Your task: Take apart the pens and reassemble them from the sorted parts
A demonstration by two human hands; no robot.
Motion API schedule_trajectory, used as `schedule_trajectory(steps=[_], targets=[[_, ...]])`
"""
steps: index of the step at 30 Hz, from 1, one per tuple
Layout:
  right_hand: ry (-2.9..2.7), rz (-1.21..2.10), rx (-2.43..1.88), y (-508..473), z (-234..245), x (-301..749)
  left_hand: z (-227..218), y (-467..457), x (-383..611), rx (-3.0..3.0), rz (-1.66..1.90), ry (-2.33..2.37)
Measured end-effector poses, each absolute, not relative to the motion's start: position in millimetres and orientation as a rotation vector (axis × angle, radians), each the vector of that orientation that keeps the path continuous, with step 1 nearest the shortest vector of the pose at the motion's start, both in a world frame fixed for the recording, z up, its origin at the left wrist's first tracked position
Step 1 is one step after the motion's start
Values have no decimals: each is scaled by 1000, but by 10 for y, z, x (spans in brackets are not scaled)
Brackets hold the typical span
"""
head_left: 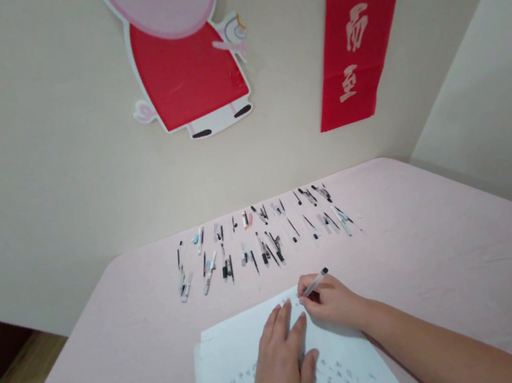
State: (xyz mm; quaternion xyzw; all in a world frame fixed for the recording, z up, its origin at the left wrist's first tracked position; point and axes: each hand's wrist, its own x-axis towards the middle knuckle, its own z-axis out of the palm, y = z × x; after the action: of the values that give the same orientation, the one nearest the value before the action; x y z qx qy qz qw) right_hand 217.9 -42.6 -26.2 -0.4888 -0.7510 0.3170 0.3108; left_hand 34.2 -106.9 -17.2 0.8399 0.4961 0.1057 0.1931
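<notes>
Rt hand is gripping a slim pale pen; L hand is lying flat, holding nothing, fingers spreading a bit on the paper stack. Pen is sitting at approx. 1 o'clock from L hand, inside rt hand's grasp, so rt is nearer by far. Long axis is running approx. 2-to-8: dark end pointing to 2, tip end slanting to 8, toward L fingertips. Tip is hiding, so can't tell if it's touching paper. Rt hand is covering the stack's 1 o'clock corner, far edge passing just beside it; L hand is limiting room at 7. Handwriting is filling the near half; unmarked paper's showing at 10. Pen parts are lying in 2 rows at 12, apart from both hands; pink cloth is stretching wide toward 3.
</notes>
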Motion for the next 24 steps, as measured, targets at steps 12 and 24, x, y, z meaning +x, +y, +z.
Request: schedule_trajectory(steps=[12, 24], targets=[[-1981, 852, -1273, -435, -212, 2185, -172, -1068, 335, 2357, 321, 1381], [-1793, 982, -1275, -378, -320, 2205, -167, -1063, 332, 2353, 323, 1384]])
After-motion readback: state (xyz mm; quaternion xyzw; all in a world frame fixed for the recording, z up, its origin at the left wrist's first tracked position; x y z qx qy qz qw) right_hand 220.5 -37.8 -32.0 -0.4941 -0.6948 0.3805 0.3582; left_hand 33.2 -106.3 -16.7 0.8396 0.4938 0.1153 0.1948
